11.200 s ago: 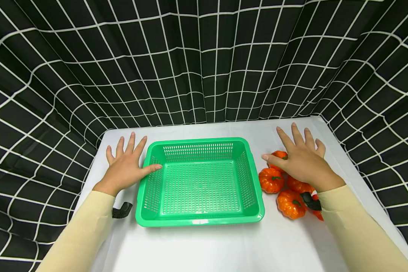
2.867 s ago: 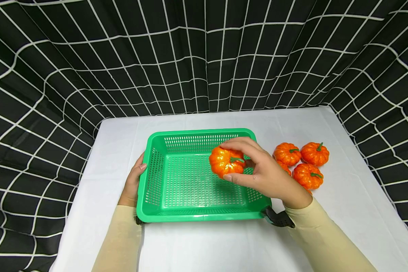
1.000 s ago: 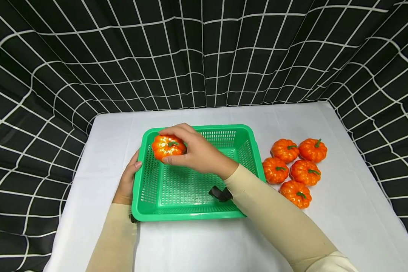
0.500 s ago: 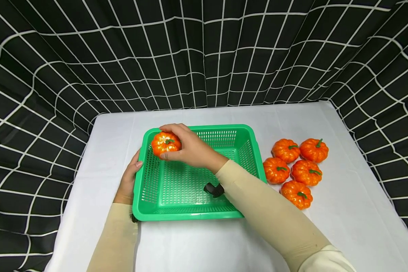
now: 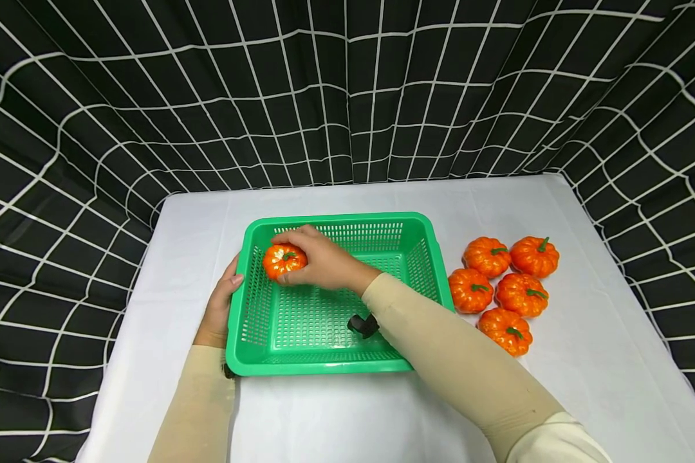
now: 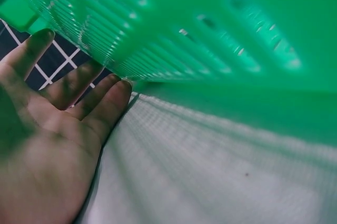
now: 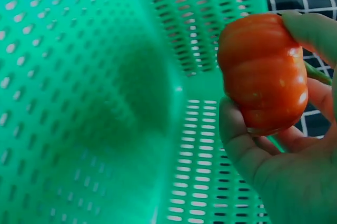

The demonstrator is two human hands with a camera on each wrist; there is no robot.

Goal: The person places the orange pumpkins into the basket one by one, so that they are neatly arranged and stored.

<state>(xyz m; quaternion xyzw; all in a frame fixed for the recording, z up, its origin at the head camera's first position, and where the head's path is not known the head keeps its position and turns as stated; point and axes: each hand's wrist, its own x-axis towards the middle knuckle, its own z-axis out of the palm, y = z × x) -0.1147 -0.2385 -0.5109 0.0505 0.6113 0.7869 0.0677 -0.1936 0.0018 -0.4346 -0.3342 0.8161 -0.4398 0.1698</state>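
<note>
My right hand (image 5: pixel 324 259) grips a small, glossy orange pumpkin (image 5: pixel 282 260) with a green stem, fingers on its far side and thumb on the near side. It holds the pumpkin inside the green plastic basket (image 5: pixel 347 368), in the back left corner. In the right wrist view the pumpkin (image 7: pixel 263 71) hangs beside the slotted wall, above the perforated floor. My left hand (image 5: pixel 215 308) holds the basket's left side, with the thumb at the rim. The left wrist view shows the fingers (image 6: pixel 113 103) against the outside of the slotted wall (image 6: pixel 158 29).
Several more orange pumpkins (image 5: pixel 521 294) lie clustered on the white tablecloth (image 5: pixel 591 360), right of the basket. The nearest pumpkin (image 5: pixel 470 289) sits close to the basket's right wall. Black cloth with a white grid (image 5: pixel 359 96) hangs behind and along both sides of the table.
Earlier both hands were spread open over the table. The right hand has since carried a pumpkin left across the basket and just lowered it inside; the left hand has taken hold of the basket's left side.
</note>
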